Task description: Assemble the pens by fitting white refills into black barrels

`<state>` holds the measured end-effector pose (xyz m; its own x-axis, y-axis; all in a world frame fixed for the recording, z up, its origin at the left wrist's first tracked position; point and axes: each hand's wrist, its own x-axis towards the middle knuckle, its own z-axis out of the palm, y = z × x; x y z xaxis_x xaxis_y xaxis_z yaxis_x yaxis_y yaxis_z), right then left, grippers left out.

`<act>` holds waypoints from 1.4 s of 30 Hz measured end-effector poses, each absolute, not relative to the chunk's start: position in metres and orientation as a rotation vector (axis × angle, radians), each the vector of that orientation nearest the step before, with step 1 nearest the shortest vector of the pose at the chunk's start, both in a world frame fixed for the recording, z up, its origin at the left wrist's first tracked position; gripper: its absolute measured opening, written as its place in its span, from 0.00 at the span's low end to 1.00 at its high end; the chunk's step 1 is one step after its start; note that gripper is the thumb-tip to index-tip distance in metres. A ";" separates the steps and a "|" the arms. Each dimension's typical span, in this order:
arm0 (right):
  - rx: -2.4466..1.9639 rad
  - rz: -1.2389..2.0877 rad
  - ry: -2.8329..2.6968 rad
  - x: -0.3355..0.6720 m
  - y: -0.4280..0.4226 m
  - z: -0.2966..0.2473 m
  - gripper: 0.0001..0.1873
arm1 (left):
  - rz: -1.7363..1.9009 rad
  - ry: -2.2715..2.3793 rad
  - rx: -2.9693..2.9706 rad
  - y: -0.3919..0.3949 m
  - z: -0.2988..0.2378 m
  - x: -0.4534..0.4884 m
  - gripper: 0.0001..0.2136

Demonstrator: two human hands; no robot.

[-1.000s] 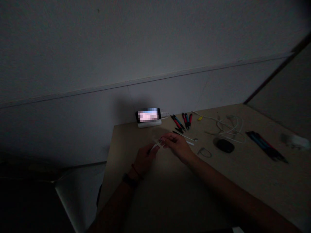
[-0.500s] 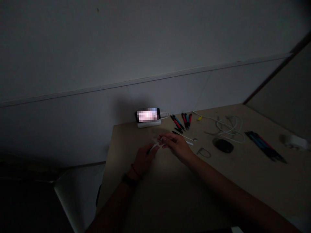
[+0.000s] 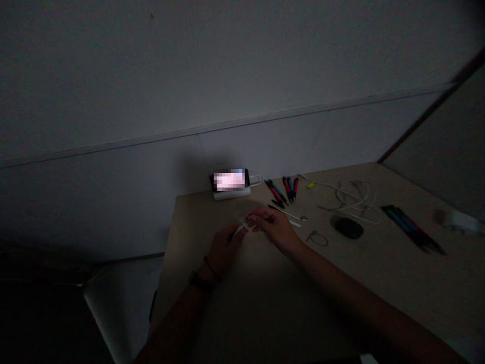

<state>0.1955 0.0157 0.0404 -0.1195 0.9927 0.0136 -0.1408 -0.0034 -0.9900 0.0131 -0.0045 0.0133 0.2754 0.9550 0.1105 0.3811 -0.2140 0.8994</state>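
Observation:
Low over the table, my left hand is closed round a slim piece, pale along its front with a dark part by the fingers. Its exact kind is lost in the dim light. Fingers pinched, my right hand meets the upper end of this piece. Whatever small thing lies between those fingertips is too dark and small to name. Just behind my right hand lie a thin pale rod and a white stick, partly covered by the hand.
Against the wall, a lit phone leans on a white block. Several red, blue and black pens lie at the back. Rightward are a white cable, a black mouse, a small cable loop and more pens.
Both hands stay in nearly the same place, with only a slight shift of the right fingertips at the piece's end. The view has moved very slightly.

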 end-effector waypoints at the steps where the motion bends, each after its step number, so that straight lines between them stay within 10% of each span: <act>1: -1.042 1.352 -1.186 0.195 0.016 0.040 0.18 | 0.910 1.227 1.749 -0.005 0.014 0.013 0.20; 42: -1.037 1.391 -1.196 0.196 0.016 0.035 0.17 | 0.921 1.233 1.734 -0.006 0.016 0.014 0.19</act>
